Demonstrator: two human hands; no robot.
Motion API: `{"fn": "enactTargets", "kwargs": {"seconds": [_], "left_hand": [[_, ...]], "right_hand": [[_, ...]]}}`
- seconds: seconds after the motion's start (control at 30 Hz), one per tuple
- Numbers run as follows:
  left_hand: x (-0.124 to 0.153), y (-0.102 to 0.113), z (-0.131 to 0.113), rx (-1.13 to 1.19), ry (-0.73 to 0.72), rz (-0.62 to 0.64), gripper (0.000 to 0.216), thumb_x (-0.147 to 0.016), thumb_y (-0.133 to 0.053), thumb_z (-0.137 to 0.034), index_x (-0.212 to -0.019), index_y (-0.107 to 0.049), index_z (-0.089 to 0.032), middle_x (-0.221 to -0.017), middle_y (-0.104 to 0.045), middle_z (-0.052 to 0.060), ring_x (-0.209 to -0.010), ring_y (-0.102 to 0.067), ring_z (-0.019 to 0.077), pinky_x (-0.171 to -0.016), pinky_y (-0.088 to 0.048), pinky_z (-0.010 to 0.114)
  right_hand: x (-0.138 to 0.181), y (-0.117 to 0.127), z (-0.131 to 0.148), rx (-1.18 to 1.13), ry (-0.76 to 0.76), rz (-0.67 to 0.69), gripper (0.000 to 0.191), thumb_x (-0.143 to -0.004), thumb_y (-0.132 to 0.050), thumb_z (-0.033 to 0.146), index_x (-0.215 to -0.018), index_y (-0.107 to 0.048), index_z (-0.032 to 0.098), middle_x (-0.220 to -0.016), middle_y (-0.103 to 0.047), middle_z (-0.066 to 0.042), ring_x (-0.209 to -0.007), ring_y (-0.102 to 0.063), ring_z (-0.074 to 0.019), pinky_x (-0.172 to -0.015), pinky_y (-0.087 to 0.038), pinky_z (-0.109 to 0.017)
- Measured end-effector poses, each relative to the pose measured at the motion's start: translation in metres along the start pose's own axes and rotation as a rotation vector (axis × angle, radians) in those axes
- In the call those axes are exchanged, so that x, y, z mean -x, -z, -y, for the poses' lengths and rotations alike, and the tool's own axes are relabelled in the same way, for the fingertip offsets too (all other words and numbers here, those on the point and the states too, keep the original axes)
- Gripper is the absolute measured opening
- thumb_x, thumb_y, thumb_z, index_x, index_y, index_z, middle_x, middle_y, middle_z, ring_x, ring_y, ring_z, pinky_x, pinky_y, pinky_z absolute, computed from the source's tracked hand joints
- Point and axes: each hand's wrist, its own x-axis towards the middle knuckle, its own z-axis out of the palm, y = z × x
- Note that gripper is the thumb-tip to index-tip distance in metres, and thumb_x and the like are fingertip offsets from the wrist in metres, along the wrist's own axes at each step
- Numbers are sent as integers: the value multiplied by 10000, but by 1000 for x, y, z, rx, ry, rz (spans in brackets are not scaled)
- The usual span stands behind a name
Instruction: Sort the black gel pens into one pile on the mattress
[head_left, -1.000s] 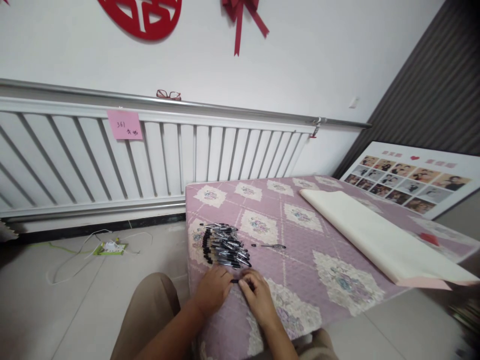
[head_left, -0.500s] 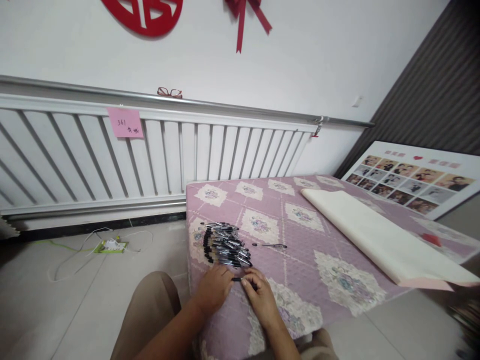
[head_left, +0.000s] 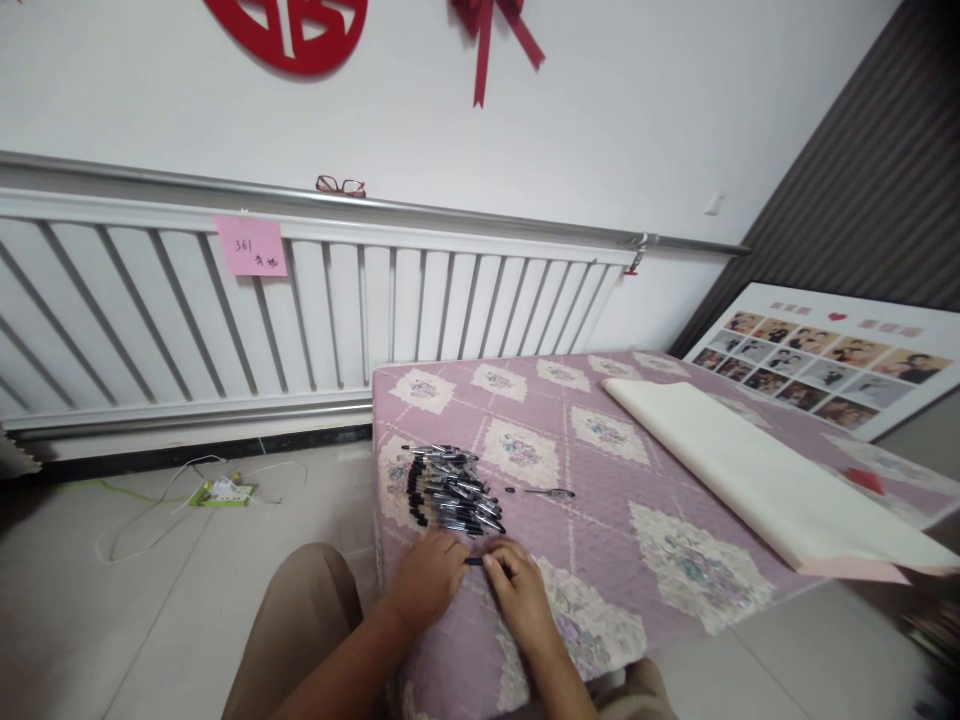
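Observation:
Between my two hands is a black pen (head_left: 475, 562), held level just above the purple patterned cloth (head_left: 457, 655). My left hand (head_left: 429, 578) is closed on its left end, and my right hand (head_left: 516, 582) pinches the other end between thumb and fingers. Most of the pen is hidden by the fingers. Just beyond my hands lies a pile of black and clear pens (head_left: 454, 490), side by side with their dark ends to the left. Right of the pile, a single pen (head_left: 551, 492) lies beside a small black cap (head_left: 510, 490).
A folded cream sheet (head_left: 750, 470) lies on the right of the cloth, with a red piece (head_left: 865, 481) beyond it. A photo board (head_left: 832, 360) leans at the far right. Behind stands a white radiator (head_left: 420, 300). A power strip (head_left: 223, 493) with cables is on the floor.
Almost nothing differs. My hands stay around the black pen, with only a tiny shift of the fingers; the pile and the loose pen lie as before.

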Motion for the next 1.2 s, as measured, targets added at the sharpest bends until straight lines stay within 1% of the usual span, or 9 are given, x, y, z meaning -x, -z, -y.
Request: {"fn": "enactTargets", "kwargs": {"seconds": [0.1,0.17,0.43,0.53,0.67,0.93,1.1,1.2], "left_hand": [[-1,-1,1,-1,-6,0,175,-964,-422,-273,-980,-582,-204,-1024,-607,43,-997,-526,211,-905,-402,351],[-1,-2,2,1,-5,0,178,-966,-418,-278,-975,-581,-206,-1024,-607,41,-996,-525,210,-907,-400,351],[-1,-1,2,25,32,-4,188,-970,-405,-267,-975,-585,-212,-1013,-613,35,-968,-538,207,-857,-416,332],[-1,1,1,19,44,-22,191,-969,-407,-268,-973,-590,-213,-1008,-615,35,-966,-542,206,-862,-417,331],[0,2,0,24,61,-40,181,-961,-426,-270,-976,-596,-210,-1005,-615,38,-967,-545,209,-872,-419,335],[1,3,0,30,86,-73,163,-940,-449,-249,-989,-600,-215,-1011,-616,41,-967,-547,209,-877,-423,337],[2,4,0,33,94,-88,147,-933,-462,-245,-979,-599,-218,-996,-612,35,-956,-545,205,-876,-425,333],[3,4,-1,29,71,-90,153,-931,-466,-236,-1016,-593,-219,-1013,-606,38,-970,-537,207,-883,-421,336]], "right_hand": [[0,0,-2,-28,-13,-6,258,-852,-518,404,-699,-632,230,-964,-677,-79,-975,-590,-244,-887,-429,-388],[0,0,-4,-40,-20,-15,242,-839,-536,400,-704,-643,230,-984,-677,-79,-992,-589,-247,-900,-426,-390],[-1,5,0,-165,-35,-14,171,-826,-559,366,-777,-642,226,-885,-673,-49,-880,-605,-216,-825,-449,-320],[-1,6,1,-224,-79,-20,182,-814,-563,378,-821,-646,216,-894,-673,-53,-875,-608,-218,-821,-452,-317],[1,6,2,-289,-160,-32,213,-791,-565,388,-853,-643,201,-858,-678,-52,-833,-615,-219,-791,-466,-315],[2,6,0,-418,-287,-108,297,-751,-588,428,-925,-626,190,-855,-693,-51,-758,-632,-207,-715,-509,-311],[2,6,-1,-408,-279,-115,301,-760,-582,438,-926,-627,191,-881,-701,-59,-775,-643,-211,-721,-522,-318],[1,6,1,-335,-211,-72,265,-773,-579,422,-893,-644,194,-859,-702,-59,-806,-644,-218,-768,-512,-329]]}}
